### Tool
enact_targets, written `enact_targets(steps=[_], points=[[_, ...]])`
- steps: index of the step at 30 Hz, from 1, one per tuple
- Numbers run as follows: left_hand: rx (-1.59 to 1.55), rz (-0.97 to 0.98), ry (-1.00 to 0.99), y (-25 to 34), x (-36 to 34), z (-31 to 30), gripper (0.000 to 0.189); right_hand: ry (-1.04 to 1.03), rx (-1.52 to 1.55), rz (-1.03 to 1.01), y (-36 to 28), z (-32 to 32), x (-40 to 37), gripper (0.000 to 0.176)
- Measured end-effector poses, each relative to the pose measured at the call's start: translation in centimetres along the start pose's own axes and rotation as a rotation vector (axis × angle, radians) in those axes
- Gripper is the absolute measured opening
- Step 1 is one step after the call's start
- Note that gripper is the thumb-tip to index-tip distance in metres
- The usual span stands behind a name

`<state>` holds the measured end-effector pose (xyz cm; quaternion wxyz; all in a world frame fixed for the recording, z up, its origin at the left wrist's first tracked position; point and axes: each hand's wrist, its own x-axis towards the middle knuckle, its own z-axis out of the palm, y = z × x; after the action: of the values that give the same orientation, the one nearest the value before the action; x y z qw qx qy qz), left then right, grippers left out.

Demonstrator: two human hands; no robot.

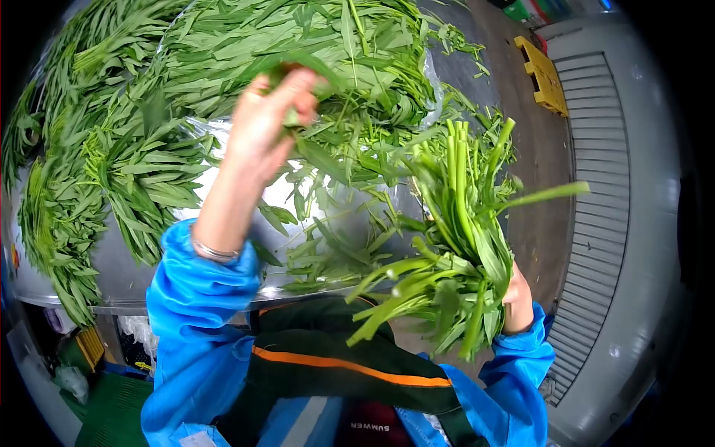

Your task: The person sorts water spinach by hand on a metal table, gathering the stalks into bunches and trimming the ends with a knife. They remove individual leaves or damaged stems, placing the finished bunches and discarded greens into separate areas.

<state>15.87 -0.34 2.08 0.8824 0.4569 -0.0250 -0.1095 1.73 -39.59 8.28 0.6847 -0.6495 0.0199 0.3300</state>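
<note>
A thick bunch of water spinach (465,223) is in my right hand (515,294) at the right, above the table's front edge. Its cut pale-green stems point up, sideways and toward me, and the leaves hide most of my fingers. Over the table, my left hand (268,112) is blurred by motion. Its fingers are curled closed around a few green leaves (305,65), some of which hang below the hand. Beneath it, loose leaves (335,249) lie scattered on the shiny metal table (279,186).
A large heap of water spinach (238,37) covers the back of the table, partly on clear plastic. More bundles (149,164) lie at the left. A yellow pallet (541,78) stands on the floor at the right, near a grey slatted panel (596,149). A green crate (112,413) is at lower left.
</note>
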Motion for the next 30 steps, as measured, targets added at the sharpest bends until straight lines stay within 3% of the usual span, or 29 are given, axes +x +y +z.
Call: enact_targets(steps=[2,3,4,5,6,8,10,11,12,14,15,16,17,19,20,21,22,24,26,28,29,30], points=[[0.187,0.085,0.202,1.9,-0.6,1.6,0.024,-0.036,-0.016,0.031,0.2,-0.5,-0.4,0.102],[0.369,0.157,0.072,2.7,-1.4,4.1,0.029,-0.056,-0.013,0.036,0.1,-0.3,-0.3,0.102],[0.457,-0.016,-0.21,3.2,-1.9,5.4,0.04,-0.078,-0.004,0.04,0.0,0.0,-0.2,0.102],[0.894,0.316,-0.273,1.7,-2.4,6.7,0.043,-0.09,0.002,0.043,0.0,0.2,0.1,0.102],[1.008,0.523,-0.242,0.6,-3.1,8.0,0.044,-0.105,0.008,0.044,-0.1,0.4,0.2,0.102],[0.882,0.386,-0.368,-0.5,-2.4,7.7,0.039,-0.12,0.012,0.047,-0.3,0.7,0.4,0.101],[0.198,-0.119,-0.245,0.5,-1.2,5.1,0.031,-0.133,0.013,0.047,-0.3,0.9,0.6,0.101],[-0.033,-0.085,-0.038,0.4,0.0,3.0,0.025,-0.14,0.005,0.048,-0.5,0.8,0.6,0.101],[0.026,0.088,0.135,0.3,0.1,1.5,0.021,-0.15,-0.001,0.049,-0.6,0.7,0.6,0.101],[0.237,0.169,0.209,1.9,-0.6,2.4,0.021,-0.167,-0.009,0.05,-0.5,0.6,0.8,0.1],[0.339,0.139,0.085,2.5,-1.9,4.4,0.026,-0.172,-0.008,0.047,-0.7,0.6,0.9,0.1],[0.542,0.355,-0.208,1.7,-2.0,5.4,0.042,-0.176,-0.004,0.046,-0.6,0.6,1.0,0.1],[0.757,0.564,-0.216,0.7,-2.5,7.1,0.041,-0.177,0.016,0.044,-0.4,0.8,1.3,0.1],[0.812,0.674,-0.38,-1.0,-2.3,7.2,0.037,-0.184,0.066,0.023,0.2,1.1,1.9,0.1],[0.647,0.569,-0.536,-1.0,-1.6,6.1,0.034,-0.16,0.059,0.045,-0.3,1.2,1.5,0.098],[0.353,0.337,-0.238,-1.2,-1.5,5.5,0.014,-0.137,0.051,0.067,-0.8,1.4,1.2,0.096],[0.207,0.194,-0.042,-0.3,-0.7,4.0,0.014,-0.114,0.045,0.089,-1.4,1.6,0.9,0.094],[0.124,0.222,0.217,1.8,-0.2,2.9,0.02,-0.154,-0.119,0.103,-1.9,0.6,0.3,0.09],[0.349,0.259,0.016,2.8,-1.2,4.4,0.025,-0.168,-0.172,0.101,-3.0,0.8,0.5,0.088],[0.977,0.904,-0.386,2.7,-0.9,6.7,0.029,-0.235,-0.35,0.115,-3.7,0.6,0.8,0.091],[1.019,0.883,-0.439,2.0,-1.8,8.6,0.026,-0.152,-0.223,0.198,-3.9,1.3,0.7,0.095],[1.004,0.822,-0.493,1.5,-1.8,8.7,0.024,-0.162,-0.301,0.195,-4.4,1.4,0.8,0.097]])
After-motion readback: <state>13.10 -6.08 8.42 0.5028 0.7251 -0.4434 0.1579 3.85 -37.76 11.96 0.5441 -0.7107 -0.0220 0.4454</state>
